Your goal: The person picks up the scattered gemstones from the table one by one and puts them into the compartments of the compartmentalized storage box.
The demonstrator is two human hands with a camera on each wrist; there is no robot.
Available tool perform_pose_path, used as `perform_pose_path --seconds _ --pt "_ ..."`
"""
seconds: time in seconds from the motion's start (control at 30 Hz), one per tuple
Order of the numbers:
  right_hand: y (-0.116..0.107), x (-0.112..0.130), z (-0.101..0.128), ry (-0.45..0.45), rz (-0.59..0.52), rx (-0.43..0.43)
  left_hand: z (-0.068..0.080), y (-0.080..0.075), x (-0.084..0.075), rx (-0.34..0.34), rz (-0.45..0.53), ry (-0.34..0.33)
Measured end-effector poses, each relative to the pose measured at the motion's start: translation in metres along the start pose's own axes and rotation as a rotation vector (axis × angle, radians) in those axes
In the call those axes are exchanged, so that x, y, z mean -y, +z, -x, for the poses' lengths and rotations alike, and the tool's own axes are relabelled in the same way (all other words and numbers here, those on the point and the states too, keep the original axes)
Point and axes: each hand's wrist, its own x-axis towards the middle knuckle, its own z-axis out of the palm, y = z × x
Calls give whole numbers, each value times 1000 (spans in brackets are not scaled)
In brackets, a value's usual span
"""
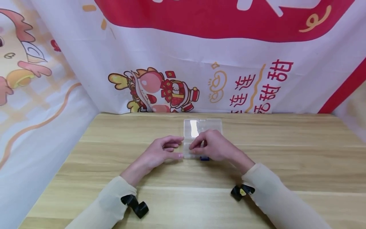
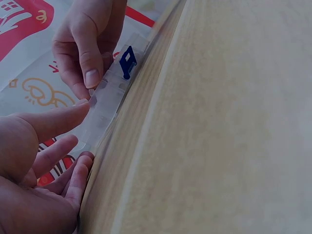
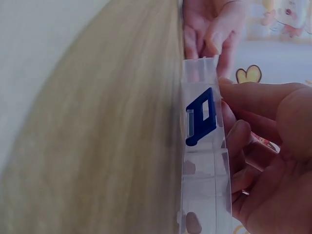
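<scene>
A clear plastic box (image 1: 187, 155) stands on the table with its transparent lid (image 1: 210, 123) raised at the back. A dark blue latch (image 3: 208, 119) hangs on its front wall. My right hand (image 1: 215, 144) is over the box, its thumb and index fingertips close together at the left part. Whether they pinch something small cannot be made out. Small dark shapes (image 3: 193, 223) show through the box wall in the right wrist view. My left hand (image 1: 160, 151) is at the box's left side, fingers spread and extended, thumb tip near the front left corner.
The wooden table (image 1: 183, 203) reaches back to a printed cloth (image 1: 183, 51) behind the box. Another printed cloth (image 1: 37, 127) hangs along the left side. Black wrist mounts (image 1: 135, 206) sit on both light sleeves.
</scene>
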Motion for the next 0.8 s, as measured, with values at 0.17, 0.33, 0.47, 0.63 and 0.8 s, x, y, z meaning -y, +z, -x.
perform_pose_path --seconds 0.17,0.33,0.47,0.63,0.8 --pt "0 0 -1 0 -5 2 -1 -2 0 -2 1 -13" --pt "0 0 -1 13 7 -4 -2 -2 -1 9 1 -14" --pt "0 0 0 10 12 -2 -2 -1 -1 7 5 -18" --pt "0 -2 2 23 23 -1 -4 1 -1 16 5 -20" --pt "1 -4 2 20 23 -3 -4 2 -2 7 -1 -24"
